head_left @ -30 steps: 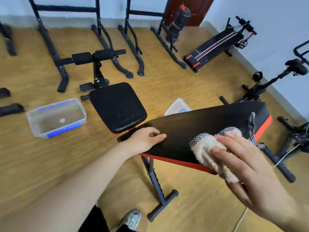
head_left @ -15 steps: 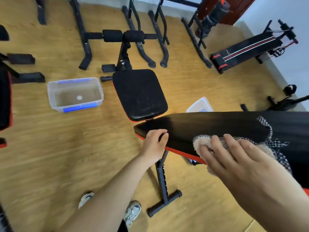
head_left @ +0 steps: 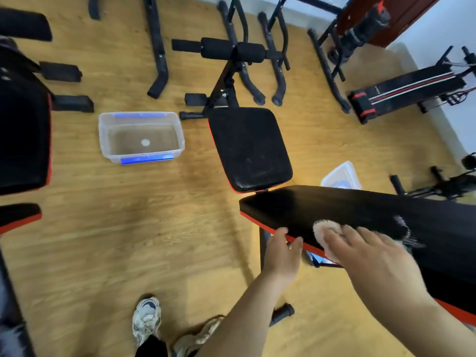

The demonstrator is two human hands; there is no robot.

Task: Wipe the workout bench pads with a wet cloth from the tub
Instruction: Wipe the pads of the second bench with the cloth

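1. Whereas half a second ago the left hand (head_left: 283,251) clasped the tip of the back pad (head_left: 360,210), it now sits farther along the pad's near red edge, close to the right hand (head_left: 365,251). The right hand and the cloth (head_left: 322,229) have slid toward that tip.
2. The cloth lies on the back pad under the right hand, whose fingers are spread wide and flat on top of it. Its fluffy end pokes out past the fingertips, and its checked part trails on the pad beyond the hand.
3. The left fingertips meet the red edge. Blur hides whether they hook round it or only touch it.
4. The fluffy end reaches the pad's near edge. Bare pad runs from the cloth to the tip and along the far side.
5. The seat pad (head_left: 249,148) lies just past the tip. The tub (head_left: 103,135) stands on the floor (head_left: 154,228) left of the seat pad, well apart from both hands.
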